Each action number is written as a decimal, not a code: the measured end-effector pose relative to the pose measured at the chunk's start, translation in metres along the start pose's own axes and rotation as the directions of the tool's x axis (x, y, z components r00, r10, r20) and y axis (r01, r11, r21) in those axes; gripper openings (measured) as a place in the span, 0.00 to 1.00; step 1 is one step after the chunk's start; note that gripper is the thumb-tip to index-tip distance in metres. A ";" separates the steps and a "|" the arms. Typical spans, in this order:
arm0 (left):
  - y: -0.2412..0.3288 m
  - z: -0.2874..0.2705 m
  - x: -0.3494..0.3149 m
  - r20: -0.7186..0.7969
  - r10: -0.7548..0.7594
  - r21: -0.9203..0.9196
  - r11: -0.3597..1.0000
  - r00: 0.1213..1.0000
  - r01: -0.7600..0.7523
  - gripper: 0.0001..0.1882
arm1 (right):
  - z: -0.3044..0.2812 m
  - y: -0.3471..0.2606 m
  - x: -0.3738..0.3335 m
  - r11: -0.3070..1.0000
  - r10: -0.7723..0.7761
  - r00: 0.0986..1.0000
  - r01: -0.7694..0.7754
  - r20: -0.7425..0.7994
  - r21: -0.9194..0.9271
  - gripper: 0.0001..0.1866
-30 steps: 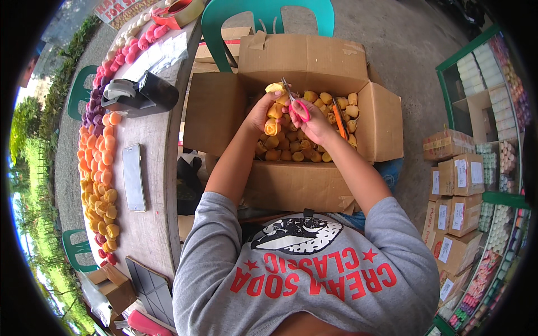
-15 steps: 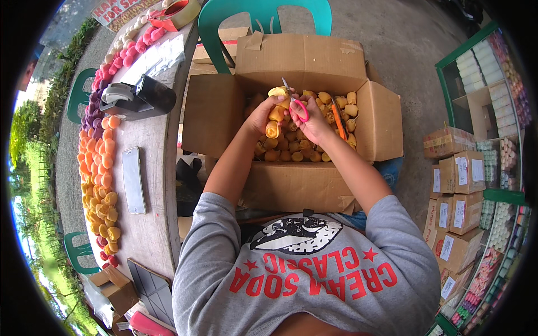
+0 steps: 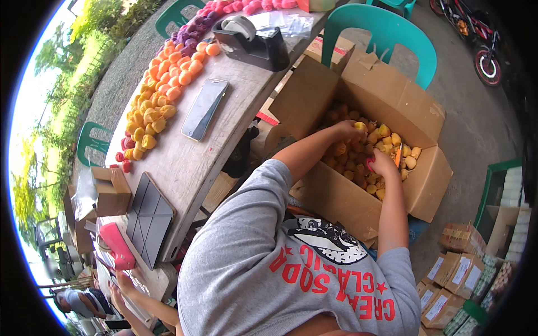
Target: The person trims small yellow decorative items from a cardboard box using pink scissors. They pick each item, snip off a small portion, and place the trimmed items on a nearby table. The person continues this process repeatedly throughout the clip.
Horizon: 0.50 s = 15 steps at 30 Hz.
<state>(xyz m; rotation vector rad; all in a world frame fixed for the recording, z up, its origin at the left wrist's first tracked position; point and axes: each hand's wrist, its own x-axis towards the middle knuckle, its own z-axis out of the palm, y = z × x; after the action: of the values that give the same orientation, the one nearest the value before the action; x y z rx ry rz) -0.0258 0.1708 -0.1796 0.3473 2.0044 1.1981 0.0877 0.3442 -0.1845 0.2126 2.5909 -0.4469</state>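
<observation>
My left hand [image 3: 348, 132] is closed around yellow rose-shaped flowers [image 3: 360, 126] over the open cardboard box [image 3: 412, 89]. Fingers hide part of what it holds. Close by on its right, my right hand [image 3: 385, 165] is closed on scissors [image 3: 370, 163], whose pink handle shows by the fingers; the blades cannot be made out. Many more yellow and tan flowers [image 3: 358, 159] fill the box beneath both hands. Among them, near the right wall, a long orange tool [image 3: 398, 155] stands at a slant.
Left of the box, a table [image 3: 188, 162] carries a phone [image 3: 205, 109], a tape dispenser [image 3: 252, 45], rows of coloured flowers [image 3: 162, 78] and a dark panel [image 3: 150, 218]. Another person's hands [image 3: 126, 294] are at lower left. A green chair [image 3: 386, 31] stands behind the box; cartons [image 3: 448, 274] are stacked right.
My view has turned left, so the box now sits farther right and tilted. My hands have moved apart and lower toward the box, still holding the flowers and scissors.
</observation>
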 end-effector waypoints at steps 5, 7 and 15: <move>0.023 -0.012 -0.017 0.294 -0.106 -0.178 0.970 0.950 0.164 0.30 | 0.001 0.010 0.011 0.981 -0.043 0.999 0.036 0.033 0.189 0.19; 0.047 -0.027 -0.045 0.359 -0.089 -0.136 0.980 0.929 0.146 0.30 | -0.004 0.008 0.011 0.970 -0.008 0.998 -0.006 0.055 0.242 0.19; 0.114 -0.131 -0.178 0.124 0.162 0.022 0.986 0.979 -0.166 0.29 | 0.000 0.015 0.013 0.944 -0.072 0.992 0.034 0.106 0.327 0.18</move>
<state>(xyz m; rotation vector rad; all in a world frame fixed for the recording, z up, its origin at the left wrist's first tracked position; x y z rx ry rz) -0.0174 0.0457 0.0351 0.5986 1.9200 1.2157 0.0796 0.3587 -0.1951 0.2216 2.4007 -0.8812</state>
